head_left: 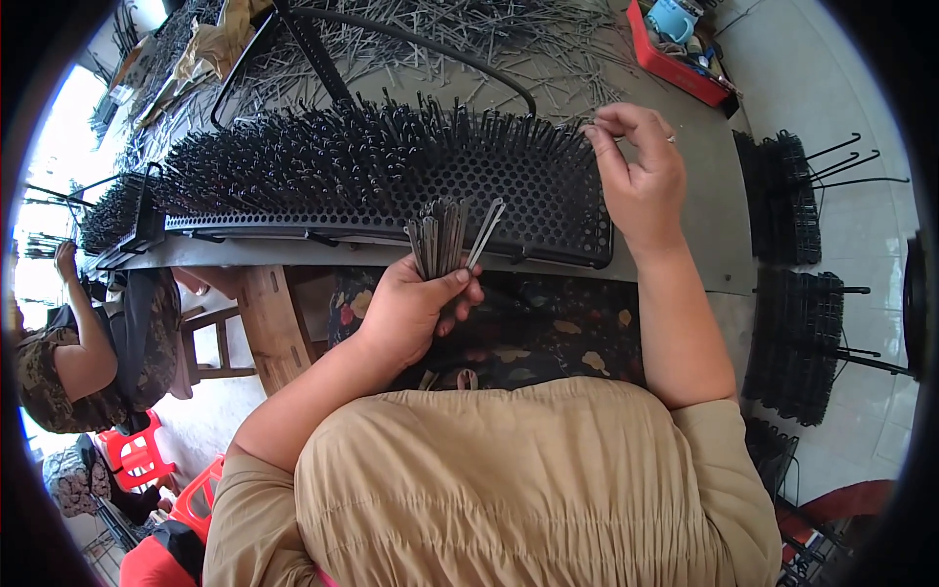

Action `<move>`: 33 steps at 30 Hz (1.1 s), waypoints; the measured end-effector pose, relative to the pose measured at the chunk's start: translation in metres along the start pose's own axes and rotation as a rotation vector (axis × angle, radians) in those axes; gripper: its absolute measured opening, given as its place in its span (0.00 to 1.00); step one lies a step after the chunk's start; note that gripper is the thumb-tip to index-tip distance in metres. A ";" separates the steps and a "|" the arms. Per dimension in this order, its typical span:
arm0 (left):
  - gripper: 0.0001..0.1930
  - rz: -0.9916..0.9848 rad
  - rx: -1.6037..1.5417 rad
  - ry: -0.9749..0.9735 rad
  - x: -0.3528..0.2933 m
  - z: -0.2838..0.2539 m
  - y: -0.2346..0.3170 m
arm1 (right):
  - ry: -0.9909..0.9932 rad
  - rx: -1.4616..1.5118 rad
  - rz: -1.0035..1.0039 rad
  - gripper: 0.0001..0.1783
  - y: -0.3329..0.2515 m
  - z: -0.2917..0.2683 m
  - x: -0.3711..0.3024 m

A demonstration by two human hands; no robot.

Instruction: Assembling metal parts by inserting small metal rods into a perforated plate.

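Observation:
My left hand [421, 305] is closed around a bundle of thin grey metal strips [440, 240]. Their upper ends have narrow loops or slots, and one pair [486, 233] leans out to the right, apart from the rest. In front of me stands a black perforated rack [528, 201], its round holes filled with many upright dark metal pieces [323, 157] on the left and along the back. At the rack's far right corner my right hand [641, 171] has its fingertips pinched together beside the standing pieces. Whatever is between those fingertips is too small to make out.
Loose metal strips [440, 44] lie heaped behind the rack. A red tray [675, 59] with a blue cup [672, 20] sits at the table's far right. Black racks with hooked rods [797, 196] stand right of the table. Another person [88, 342] works at the left, near a wooden stool [279, 333].

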State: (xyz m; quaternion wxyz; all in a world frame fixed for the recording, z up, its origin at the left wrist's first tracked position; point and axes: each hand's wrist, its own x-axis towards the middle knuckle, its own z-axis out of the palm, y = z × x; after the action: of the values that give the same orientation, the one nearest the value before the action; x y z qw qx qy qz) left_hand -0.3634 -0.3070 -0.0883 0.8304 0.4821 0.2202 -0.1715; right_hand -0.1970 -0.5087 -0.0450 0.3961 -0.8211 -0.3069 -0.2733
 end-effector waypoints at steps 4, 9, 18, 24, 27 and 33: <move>0.05 0.001 0.004 0.000 0.000 0.001 0.000 | -0.070 -0.176 -0.288 0.05 0.009 0.000 0.008; 0.05 0.020 0.022 -0.012 0.000 0.003 0.000 | -0.021 -0.134 -0.180 0.06 -0.007 0.002 -0.007; 0.07 0.077 0.109 -0.105 -0.005 0.018 0.008 | -0.385 0.880 0.789 0.15 -0.050 -0.003 -0.033; 0.07 -0.022 0.139 -0.043 0.001 0.009 0.001 | 0.198 0.574 0.390 0.10 0.010 -0.024 -0.014; 0.07 -0.040 0.138 -0.020 0.002 0.010 0.002 | 0.179 0.410 0.194 0.09 0.018 -0.025 -0.015; 0.07 -0.046 0.195 -0.005 0.001 0.013 0.003 | 0.106 0.360 0.180 0.08 0.020 -0.022 -0.013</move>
State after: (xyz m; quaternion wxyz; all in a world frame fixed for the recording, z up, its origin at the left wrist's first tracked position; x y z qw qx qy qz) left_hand -0.3585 -0.3166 -0.0811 0.7761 0.5549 0.2113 -0.2125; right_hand -0.1954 -0.5406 -0.0520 0.5748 -0.7458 -0.2547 -0.2203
